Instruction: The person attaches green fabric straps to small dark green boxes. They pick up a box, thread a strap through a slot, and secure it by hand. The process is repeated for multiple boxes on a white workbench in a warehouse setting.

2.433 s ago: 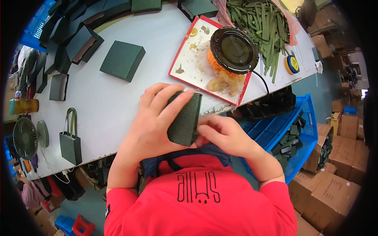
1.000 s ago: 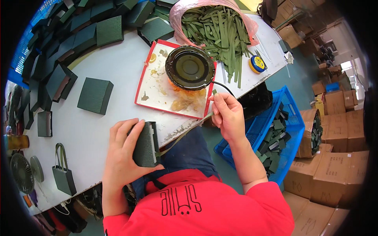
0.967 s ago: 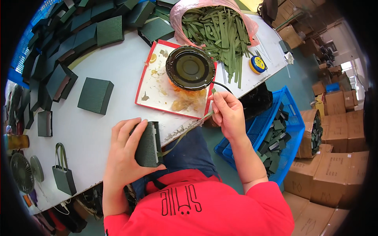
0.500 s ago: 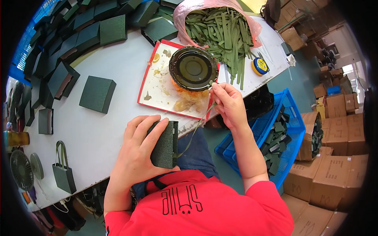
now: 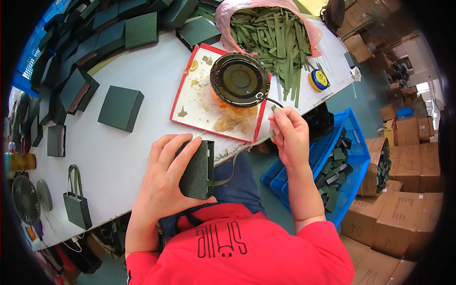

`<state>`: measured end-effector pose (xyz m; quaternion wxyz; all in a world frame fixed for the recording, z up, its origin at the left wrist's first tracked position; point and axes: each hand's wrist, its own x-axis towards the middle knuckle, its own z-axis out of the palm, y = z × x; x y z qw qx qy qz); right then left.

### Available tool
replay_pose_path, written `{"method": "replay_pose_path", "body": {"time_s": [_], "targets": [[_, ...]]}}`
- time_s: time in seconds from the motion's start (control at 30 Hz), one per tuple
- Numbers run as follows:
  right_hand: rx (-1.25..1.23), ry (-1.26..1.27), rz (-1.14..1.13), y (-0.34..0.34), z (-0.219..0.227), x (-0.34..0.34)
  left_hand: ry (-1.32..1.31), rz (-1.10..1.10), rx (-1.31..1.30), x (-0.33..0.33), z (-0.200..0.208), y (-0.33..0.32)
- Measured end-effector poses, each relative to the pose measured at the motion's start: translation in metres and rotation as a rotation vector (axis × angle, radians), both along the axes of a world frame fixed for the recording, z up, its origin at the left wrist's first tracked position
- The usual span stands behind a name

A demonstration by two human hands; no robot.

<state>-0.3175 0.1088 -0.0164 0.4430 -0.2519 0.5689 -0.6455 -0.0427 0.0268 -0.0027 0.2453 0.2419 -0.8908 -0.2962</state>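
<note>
From here, the left hand (image 5: 166,173) clasps a dark green box (image 5: 195,178) at the table's (image 5: 118,161) near edge, one end of its strap (image 5: 261,140) seemingly fixed, the other (pinched in the right hand (image 5: 290,135)) apparently left to attach

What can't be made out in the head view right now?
All head view:
Green box: left side, hidden by the left hand.
Ribbon: part gripped, hidden by the right hand.
Ribbon's join to the box: too small.
Upper box: cut off by picture's top edge.
</note>
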Motion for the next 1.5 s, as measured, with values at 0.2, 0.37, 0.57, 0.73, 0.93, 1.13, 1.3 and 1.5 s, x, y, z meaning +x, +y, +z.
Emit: {"method": "replay_pose_path", "body": {"time_s": [0.2,0.37,0.57,0.73,0.93,1.13,1.3,1.5], "targets": [[0.099,0.029,0.432,0.016,0.024,0.031,0.126,-0.085,0.056,0.002,0.000,-0.003],[0.193,-0.076,0.606,0.011,0.020,0.048,0.187,-0.141,0.054,0.002,-0.004,-0.002],[0.210,-0.042,0.601,0.010,0.018,0.053,0.184,-0.139,0.044,0.003,-0.002,-0.002],[0.238,-0.022,0.615,0.008,0.017,0.055,0.195,-0.143,0.045,0.002,-0.002,-0.001],[0.272,0.158,0.651,0.006,0.009,0.056,0.123,-0.136,0.003,0.002,0.003,0.001],[0.256,0.120,0.679,0.007,-0.007,0.053,0.017,-0.111,-0.033,-0.001,0.003,0.007],[0.239,0.023,0.671,0.005,0.006,0.049,0.100,-0.071,-0.011,0.007,-0.005,0.000],[0.135,0.057,0.601,0.011,-0.008,0.049,0.093,-0.077,0.021,0.007,-0.003,-0.002]]}}
